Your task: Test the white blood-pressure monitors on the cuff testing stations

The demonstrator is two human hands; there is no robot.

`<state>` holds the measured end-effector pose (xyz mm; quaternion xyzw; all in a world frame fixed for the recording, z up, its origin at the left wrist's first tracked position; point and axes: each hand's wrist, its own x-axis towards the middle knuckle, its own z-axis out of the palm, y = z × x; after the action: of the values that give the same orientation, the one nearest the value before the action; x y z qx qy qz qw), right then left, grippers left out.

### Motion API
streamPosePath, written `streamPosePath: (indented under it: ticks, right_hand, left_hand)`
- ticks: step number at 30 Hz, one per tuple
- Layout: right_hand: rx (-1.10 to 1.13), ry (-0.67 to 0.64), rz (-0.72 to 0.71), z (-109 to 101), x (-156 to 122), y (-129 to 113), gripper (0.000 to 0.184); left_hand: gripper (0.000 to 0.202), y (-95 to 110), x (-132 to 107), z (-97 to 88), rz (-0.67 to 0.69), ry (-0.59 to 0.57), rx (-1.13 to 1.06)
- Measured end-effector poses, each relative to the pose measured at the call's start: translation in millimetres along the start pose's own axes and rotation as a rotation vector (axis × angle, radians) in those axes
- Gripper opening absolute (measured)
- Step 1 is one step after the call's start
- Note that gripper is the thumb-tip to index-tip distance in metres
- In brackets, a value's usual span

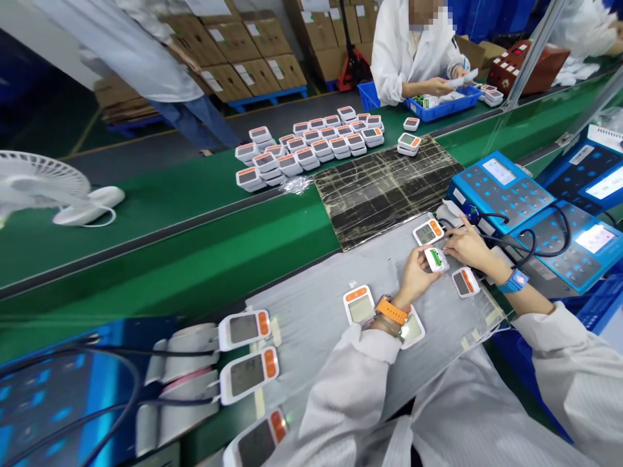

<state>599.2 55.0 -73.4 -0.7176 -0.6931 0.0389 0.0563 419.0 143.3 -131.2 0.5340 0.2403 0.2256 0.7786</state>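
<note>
My left hand (pixel 417 277), with an orange watch band at the wrist, grips a small white blood pressure monitor (pixel 435 259) whose opened side shows green inside. At that monitor's right edge, the thumb and some fingers of my right hand (pixel 468 248) are drawn together, while one finger points away. What they pinch is too small to make out. Just beyond lies a monitor with a lit display (pixel 428 231); a dark-screened one (pixel 466 282) rests below my right hand. Another monitor (pixel 359 303) lies left of my left wrist, and one more (pixel 413 327) is partly under that wrist.
Blue tester boxes (pixel 503 188) with black cables stand at the right, another (pixel 87 383) at the left beside cabled monitors (pixel 248 373). Stacked monitors (pixel 311 146) line the far bench. Across it, a person handles something white over a blue bin (pixel 448 109). A fan (pixel 43 188) stands left.
</note>
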Motion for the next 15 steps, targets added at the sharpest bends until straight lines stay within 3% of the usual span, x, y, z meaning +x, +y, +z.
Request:
streamPosePath:
  ticks: [5, 9, 12, 15]
  right_hand:
    - [0.033, -0.029, 0.022, -2, 0, -1, 0.021]
    - [0.046, -0.039, 0.088, -19, 7, -4, 0.022]
    - [-0.101, -0.021, 0.158, -31, 26, -11, 0.026]
    - [-0.235, -0.034, 0.143, -28, 54, -16, 0.036]
  left_hand:
    - [0.075, 0, 0, -0.9, 0.024, -0.005, 0.064]
    - [0.072, 0, -1, -0.9, 0.065, -0.010, 0.130]
    - [0.070, -1, -2, 1.6, 0.121, 0.008, 0.189]
    - [0.068, -2, -6, 5.8, 0.178, 0.025, 0.287]
